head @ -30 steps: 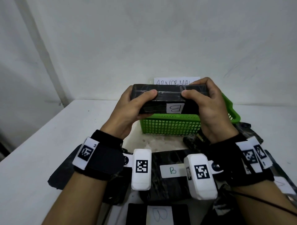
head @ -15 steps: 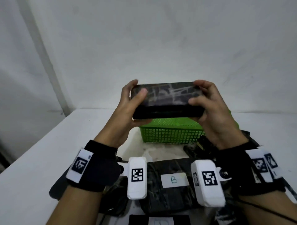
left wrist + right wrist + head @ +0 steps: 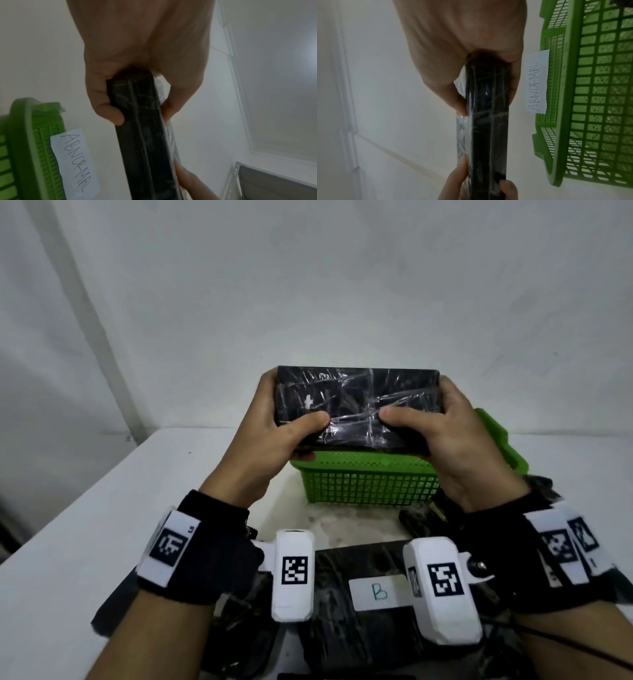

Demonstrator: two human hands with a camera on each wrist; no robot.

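I hold a flat black box [image 3: 356, 402] wrapped in crinkled clear film up in the air, above the green basket [image 3: 370, 484]. My left hand [image 3: 274, 426] grips its left end, thumb on the near face and fingers behind. My right hand [image 3: 442, 429] grips the right end the same way. In the left wrist view the black box [image 3: 142, 135] shows edge-on, with my left hand [image 3: 137, 65] wrapped round its end. The right wrist view also shows the black box [image 3: 488, 121] edge-on in my right hand [image 3: 471, 47].
The green basket [image 3: 590, 108] has a paper label reading ABNORMAL [image 3: 537, 83] behind it by the wall. Several more black wrapped packages lie on the white table [image 3: 68, 525] near me, one with a white label B [image 3: 378, 592]. A wall stands close behind.
The black box has been turned in both hands: its B label faced me first, now a film-wrapped face without a label does. My hands stayed raised above the basket.
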